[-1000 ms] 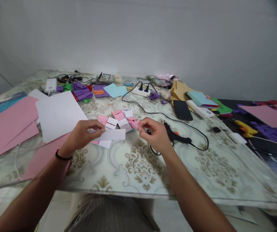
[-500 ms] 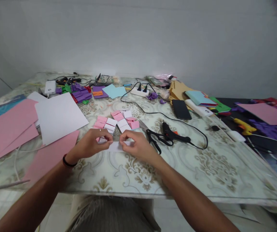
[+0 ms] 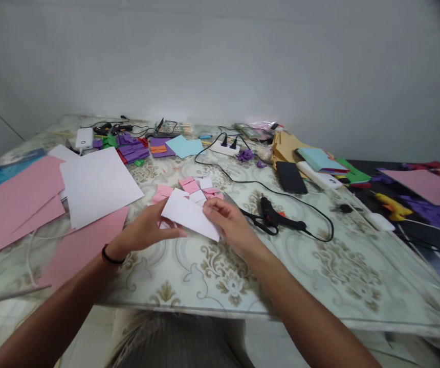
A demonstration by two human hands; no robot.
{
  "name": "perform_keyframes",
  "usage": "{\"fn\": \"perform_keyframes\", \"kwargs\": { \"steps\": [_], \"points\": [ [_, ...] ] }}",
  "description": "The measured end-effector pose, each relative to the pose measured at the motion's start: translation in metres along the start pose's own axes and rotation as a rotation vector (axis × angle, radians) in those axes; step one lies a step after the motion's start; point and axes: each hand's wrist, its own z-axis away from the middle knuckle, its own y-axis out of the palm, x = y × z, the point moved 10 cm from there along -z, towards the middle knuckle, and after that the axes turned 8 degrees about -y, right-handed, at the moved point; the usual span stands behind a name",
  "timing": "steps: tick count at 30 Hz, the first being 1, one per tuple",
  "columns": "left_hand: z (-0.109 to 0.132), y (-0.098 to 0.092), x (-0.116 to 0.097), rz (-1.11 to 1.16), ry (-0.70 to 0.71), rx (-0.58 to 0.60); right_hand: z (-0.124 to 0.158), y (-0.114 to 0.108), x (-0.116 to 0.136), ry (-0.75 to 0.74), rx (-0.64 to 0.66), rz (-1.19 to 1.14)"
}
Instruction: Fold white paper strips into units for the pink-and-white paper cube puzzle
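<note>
A white strip of paper (image 3: 189, 213) slants in front of me, held at its right end by my right hand (image 3: 231, 221), thumb and fingers pinched on it. My left hand (image 3: 147, 231) is at the strip's left end with its thumb stretched out and apart from the fingers. Some of those fingers are partly behind the paper, and I cannot tell if they touch it. Just beyond lie folded pink and white paper pieces (image 3: 188, 185), partly covered by the strip. Black-handled scissors (image 3: 260, 222) lie beside my right hand, partly hidden by it.
A black glue gun (image 3: 281, 217) with its cord lies at right, near a dark phone (image 3: 291, 177). White sheets (image 3: 101, 186) and pink sheets (image 3: 16, 199) cover the left side. A power strip (image 3: 224, 148) and purple paper strips (image 3: 133, 151) are farther back.
The white paper, earlier low between both pinching hands, is now raised and tilted in the right hand. The left hand's pinch has opened. The view has shifted slightly.
</note>
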Motion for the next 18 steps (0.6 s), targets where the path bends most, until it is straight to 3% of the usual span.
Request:
{"fn": "perform_keyframes", "kwargs": {
  "steps": [4,9,14,18],
  "points": [
    [0.003,0.008,-0.003,0.057,0.029,0.009,0.007,0.022,-0.009,0.078,0.071,-0.078],
    [0.004,0.005,0.0,0.091,0.014,0.02,0.004,0.016,-0.003,0.022,0.045,-0.054],
    [0.002,0.006,-0.004,0.135,0.053,0.025,0.008,0.021,0.008,-0.052,0.119,0.106],
    [0.0,0.004,0.002,0.196,-0.01,-0.006,0.013,0.03,0.015,-0.093,0.204,0.234]
  ]
}}
